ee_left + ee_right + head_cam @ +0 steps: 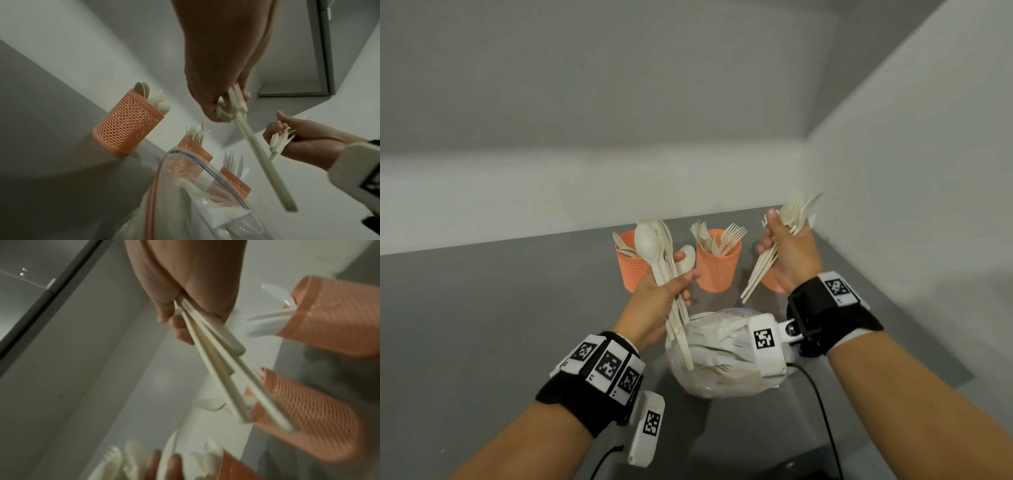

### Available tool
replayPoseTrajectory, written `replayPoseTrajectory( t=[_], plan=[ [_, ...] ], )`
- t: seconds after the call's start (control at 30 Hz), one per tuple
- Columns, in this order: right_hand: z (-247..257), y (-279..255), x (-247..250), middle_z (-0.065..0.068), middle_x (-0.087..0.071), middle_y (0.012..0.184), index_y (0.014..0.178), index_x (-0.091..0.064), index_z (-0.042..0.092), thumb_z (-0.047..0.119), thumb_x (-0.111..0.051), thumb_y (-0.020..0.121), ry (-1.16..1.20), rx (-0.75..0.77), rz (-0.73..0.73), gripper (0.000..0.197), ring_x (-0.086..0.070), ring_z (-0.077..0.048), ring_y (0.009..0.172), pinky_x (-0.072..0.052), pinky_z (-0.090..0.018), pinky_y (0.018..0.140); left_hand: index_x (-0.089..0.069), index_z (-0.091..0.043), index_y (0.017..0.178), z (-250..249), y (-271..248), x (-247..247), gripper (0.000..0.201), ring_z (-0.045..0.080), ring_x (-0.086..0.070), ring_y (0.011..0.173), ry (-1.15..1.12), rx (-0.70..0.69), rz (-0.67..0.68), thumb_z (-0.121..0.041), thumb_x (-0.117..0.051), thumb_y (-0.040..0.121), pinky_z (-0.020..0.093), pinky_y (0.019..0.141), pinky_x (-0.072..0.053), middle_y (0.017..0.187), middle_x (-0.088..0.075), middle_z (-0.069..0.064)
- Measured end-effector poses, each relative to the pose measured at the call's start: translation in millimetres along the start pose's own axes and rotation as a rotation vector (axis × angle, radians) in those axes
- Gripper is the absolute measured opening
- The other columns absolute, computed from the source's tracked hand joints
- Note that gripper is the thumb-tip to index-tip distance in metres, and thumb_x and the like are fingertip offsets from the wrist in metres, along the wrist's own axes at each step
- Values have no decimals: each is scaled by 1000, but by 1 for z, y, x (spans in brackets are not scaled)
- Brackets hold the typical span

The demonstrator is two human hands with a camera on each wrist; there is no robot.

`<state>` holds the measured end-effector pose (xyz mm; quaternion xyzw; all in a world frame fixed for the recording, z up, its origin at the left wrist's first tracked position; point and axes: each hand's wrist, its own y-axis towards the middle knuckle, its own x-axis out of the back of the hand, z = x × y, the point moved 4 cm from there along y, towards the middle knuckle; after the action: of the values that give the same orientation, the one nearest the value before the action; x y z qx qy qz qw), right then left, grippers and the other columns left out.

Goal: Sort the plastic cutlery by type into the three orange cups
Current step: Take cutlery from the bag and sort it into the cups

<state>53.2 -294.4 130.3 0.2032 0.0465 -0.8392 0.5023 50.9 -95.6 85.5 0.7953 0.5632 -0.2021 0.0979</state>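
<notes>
your left hand (661, 301) is curled around a bundle of cream plastic spoons (654, 253), bowls up, handles hanging down past the palm toward the bag; the thumb presses across the stems. the bundle is held above the table, in front of the left orange mesh cup (631, 270).

your right hand (787, 253) is closed around a fanned bundle of cream plastic forks (796, 210), tines up, handles pointing down and to the left. it is held over the right orange mesh cup (770, 282), which is mostly hidden behind the hand in the head view.

the three cups stand in a row on the grey table (482, 325) near the white wall (551, 192). the left orange mesh cup holds spoons. the middle orange mesh cup (717, 267) holds forks, tines up. in the left wrist view the right orange mesh cup (236, 183) shows white fork tines and other pale pieces; type of the rest cannot be told.

a clear plastic zip bag (722, 356) with more pale cutlery inside lies on the table just in front of the cups, between and below your two hands.

right wrist view is motion-blurred; the fork handles (216, 363) are legible there, little else.
</notes>
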Motion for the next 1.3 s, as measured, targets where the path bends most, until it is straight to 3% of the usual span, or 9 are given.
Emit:
replayPoseTrajectory(
  t=[0.3, 0.5, 0.57, 0.67, 0.77, 0.93, 1.03, 1.13, 1.3],
  plan=[
    [1, 64, -31, 2, -48, 58, 82, -48, 29, 28, -54, 91, -281, 257, -40, 11, -48, -4, 50, -46, -18, 61, -50, -19, 112, -4, 32, -2, 30, 8, -51, 47, 26, -80, -52, 0, -53, 89, 22, 46, -47, 85, -71, 7],
    [-56, 85, -42, 3, -57, 82, 109, -52, 15, 26, -63, 86, -363, 87, 206, 28, -59, -1, 62, -53, -21, 66, -51, -21, 111, -9, 51, 6, 31, 9, -50, 47, 32, -137, -118, 1, -51, 90, 22, 49, -47, 85, -71, 6],
    [-70, 90, -39, 3, -57, 81, 105, -49, 21, 26, -65, 83, -384, 75, 250, 27, -59, -11, 71, -53, -30, 71, -51, -22, 111, -10, 56, 7, 31, 9, -50, 48, 37, -147, -124, 1, -51, 90, 22, 51, -47, 87, -71, 6],
    [-78, 94, -36, 10, -51, 70, 95, -51, 17, 15, -50, 93, -543, 159, 282, 3, -51, -2, 65, -42, -16, 65, -50, -21, 112, -8, 63, 8, 31, 9, -50, 48, 28, -149, -131, 1, -51, 90, 23, 52, -46, 86, -70, 7],
    [-89, 90, -39, 3, -57, 77, 87, -55, 11, 18, -38, 98, -752, 114, 426, 22, -53, -12, 75, -39, -22, 68, -47, -19, 116, -6, 67, 8, 33, 10, -50, 48, 8, -146, -137, 0, -51, 89, 23, 51, -47, 85, -69, 7],
    [-65, 81, -56, 5, -52, 108, 120, -55, 17, 24, -49, 89, -795, 339, 630, 32, -47, -16, 110, -39, -28, 95, -46, -18, 116, -5, 72, 7, 33, 10, -51, 47, -7, -154, -129, 0, -53, 88, 24, 46, -47, 82, -70, 5],
    [-66, 70, -71, -4, -58, 105, 119, -59, 11, 20, -52, 87, -971, 402, 833, 34, -46, -18, 105, -35, -28, 91, -45, -17, 114, -6, 74, 4, 32, 11, -51, 46, -33, -165, -117, 1, -52, 89, 24, 46, -46, 79, -70, 5],
    [-54, 74, -68, -2, -56, 88, 98, -63, 4, 9, -52, 90, -842, 442, 683, 14, -53, -19, 89, -40, -27, 81, -55, -16, 106, -9, 73, 0, 22, 11, -52, 48, 19, -156, -96, -1, -51, 90, 25, 51, -47, 86, -68, 12],
    [-40, 90, -47, -3, -60, 82, 106, -61, 12, 5, -47, 91, -986, 564, 356, 22, -54, -25, 85, -45, -36, 80, -76, -23, 68, -11, 68, -3, 40, 9, -51, 51, 50, -126, -31, -6, -49, 92, 28, 65, -41, 94, -49, 20]
  ],
)
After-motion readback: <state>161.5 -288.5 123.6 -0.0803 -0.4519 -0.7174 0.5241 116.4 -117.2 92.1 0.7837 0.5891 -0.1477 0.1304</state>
